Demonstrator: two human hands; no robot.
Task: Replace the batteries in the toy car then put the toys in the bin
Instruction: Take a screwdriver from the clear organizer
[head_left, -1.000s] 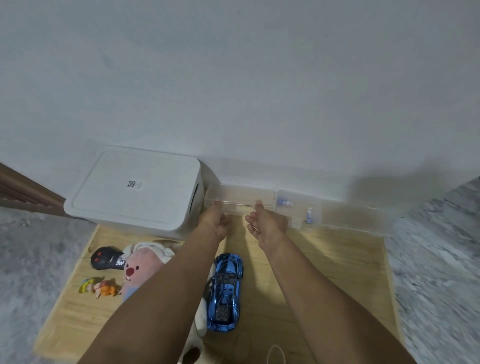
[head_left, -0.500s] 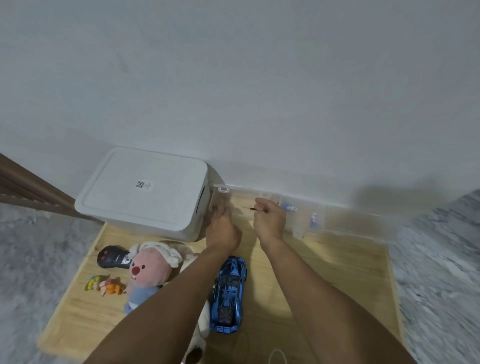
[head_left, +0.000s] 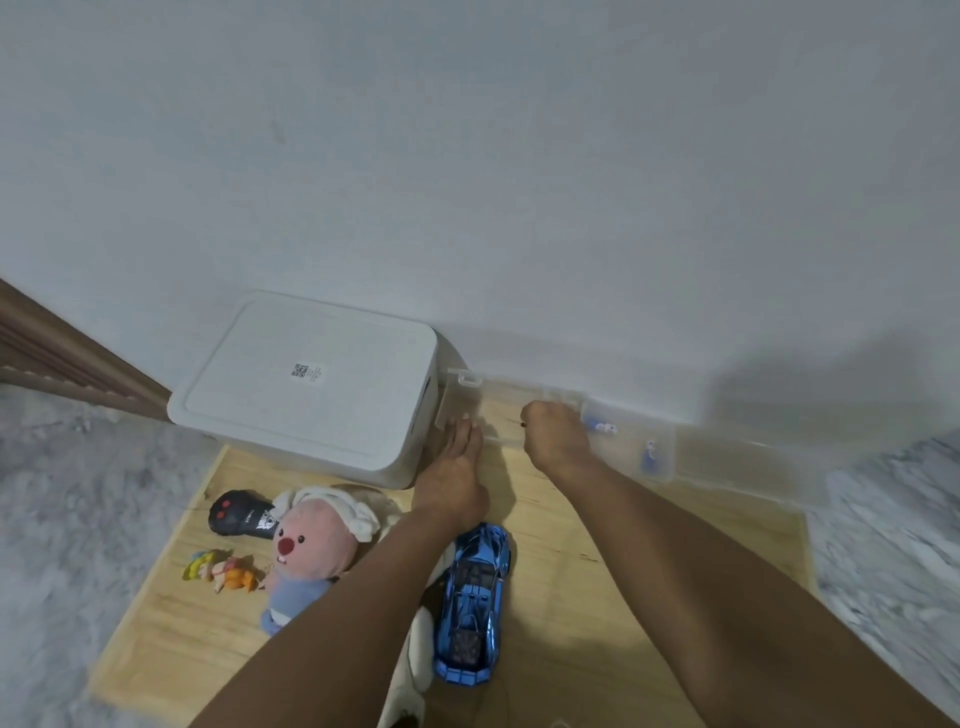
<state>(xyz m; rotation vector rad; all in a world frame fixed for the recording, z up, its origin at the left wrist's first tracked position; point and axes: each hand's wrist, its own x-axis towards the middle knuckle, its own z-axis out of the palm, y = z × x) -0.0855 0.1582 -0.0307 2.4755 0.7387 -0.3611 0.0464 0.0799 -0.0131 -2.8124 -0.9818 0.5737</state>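
I am getting a tool from the clear box (head_left: 524, 410). My left hand (head_left: 457, 467) lies flat, fingers straight, on its near edge. My right hand (head_left: 556, 434) pinches a thin dark tool, I think. The toy car (head_left: 475, 597) lies behind my hands, untouched. Next I should open its battery door.

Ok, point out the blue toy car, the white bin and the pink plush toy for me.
blue toy car (head_left: 474, 603): head view, on its roof and windscreen.
white bin (head_left: 311, 382): head view, on the closed lid, near the small label.
pink plush toy (head_left: 306, 545): head view, on its pink face by the red nose.
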